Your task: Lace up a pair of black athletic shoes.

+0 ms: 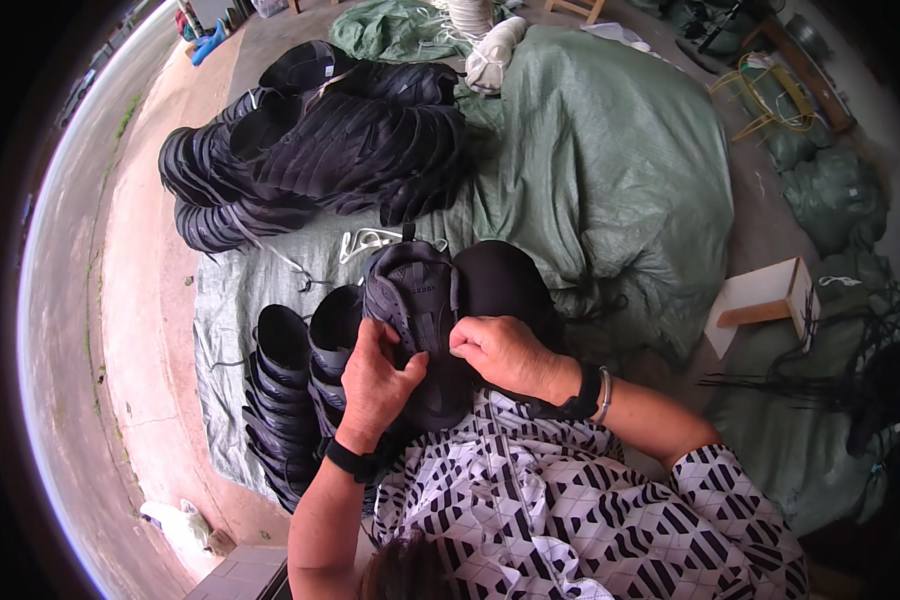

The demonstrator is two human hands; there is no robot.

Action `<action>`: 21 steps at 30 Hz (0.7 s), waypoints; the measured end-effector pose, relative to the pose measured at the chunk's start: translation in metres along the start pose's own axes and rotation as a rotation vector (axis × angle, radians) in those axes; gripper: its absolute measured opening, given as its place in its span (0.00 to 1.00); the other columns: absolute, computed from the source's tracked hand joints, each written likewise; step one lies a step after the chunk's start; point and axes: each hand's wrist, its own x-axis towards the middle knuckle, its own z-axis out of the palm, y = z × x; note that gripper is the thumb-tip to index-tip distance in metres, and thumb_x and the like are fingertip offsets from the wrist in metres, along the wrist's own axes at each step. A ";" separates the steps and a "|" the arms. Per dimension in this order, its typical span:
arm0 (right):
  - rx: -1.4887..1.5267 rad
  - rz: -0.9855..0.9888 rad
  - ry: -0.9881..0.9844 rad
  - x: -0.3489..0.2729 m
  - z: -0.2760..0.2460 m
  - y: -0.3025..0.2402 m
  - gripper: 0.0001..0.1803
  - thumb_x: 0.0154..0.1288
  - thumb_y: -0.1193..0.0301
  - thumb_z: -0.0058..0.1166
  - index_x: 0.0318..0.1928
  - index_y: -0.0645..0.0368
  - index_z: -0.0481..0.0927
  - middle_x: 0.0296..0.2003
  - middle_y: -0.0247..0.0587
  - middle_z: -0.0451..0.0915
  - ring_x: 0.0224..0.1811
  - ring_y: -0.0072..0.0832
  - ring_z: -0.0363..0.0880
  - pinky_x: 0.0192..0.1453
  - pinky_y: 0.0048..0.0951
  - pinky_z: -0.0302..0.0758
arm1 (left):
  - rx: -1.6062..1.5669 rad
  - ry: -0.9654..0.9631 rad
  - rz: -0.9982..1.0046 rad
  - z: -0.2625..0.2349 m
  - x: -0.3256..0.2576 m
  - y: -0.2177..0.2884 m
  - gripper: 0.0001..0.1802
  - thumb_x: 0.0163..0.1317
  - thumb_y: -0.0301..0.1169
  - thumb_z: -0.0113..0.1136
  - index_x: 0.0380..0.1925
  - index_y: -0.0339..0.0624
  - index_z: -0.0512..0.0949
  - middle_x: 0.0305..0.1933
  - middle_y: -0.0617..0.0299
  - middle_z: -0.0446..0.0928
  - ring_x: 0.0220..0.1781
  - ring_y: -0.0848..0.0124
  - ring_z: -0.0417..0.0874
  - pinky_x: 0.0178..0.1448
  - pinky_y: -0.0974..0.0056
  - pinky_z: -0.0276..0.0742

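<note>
A dark grey and black shoe upper (417,283) lies over my lap, its toe toward me and its heel loop pointing away. My left hand (378,380) grips its left side, fingers at the edge and thumb bent over the front. At the opposite edge, my right hand (507,352) is closed in a pinch close to the eyelet side. Whatever sits between those fingertips is too small to make out. Just left of my left hand stand nested stacks of black shoe uppers (282,345).
A big heap of black uppers (370,150) rests beyond on a pale green sheet (225,310), near loose white cord (362,243). Green sacking (620,180) bulges at the right. Farther right are a wooden stool (760,305), black laces (820,385) and a yellow wire frame (770,95).
</note>
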 end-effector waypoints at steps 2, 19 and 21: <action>-0.016 0.011 0.012 0.000 0.002 0.000 0.04 0.58 0.74 0.56 0.30 0.60 0.75 0.27 0.44 0.79 0.32 0.41 0.81 0.34 0.36 0.76 | 0.008 -0.008 -0.007 0.001 0.000 -0.001 0.23 0.42 0.32 0.70 0.33 0.43 0.64 0.20 0.64 0.66 0.21 0.71 0.68 0.29 0.65 0.67; 0.405 0.337 -0.128 0.007 0.015 -0.013 0.03 0.62 0.75 0.53 0.32 0.63 0.75 0.20 0.32 0.75 0.21 0.17 0.74 0.26 0.21 0.71 | -0.324 -0.058 0.137 -0.003 -0.011 -0.017 0.18 0.54 0.26 0.65 0.40 0.39 0.66 0.26 0.67 0.62 0.27 0.78 0.61 0.33 0.73 0.62; 0.283 0.274 -0.114 0.004 0.003 -0.012 0.04 0.60 0.76 0.54 0.33 0.63 0.74 0.20 0.37 0.76 0.23 0.24 0.78 0.28 0.27 0.74 | -0.271 -0.071 0.202 -0.003 -0.018 -0.027 0.18 0.55 0.23 0.62 0.44 0.38 0.68 0.29 0.64 0.65 0.30 0.75 0.66 0.38 0.71 0.67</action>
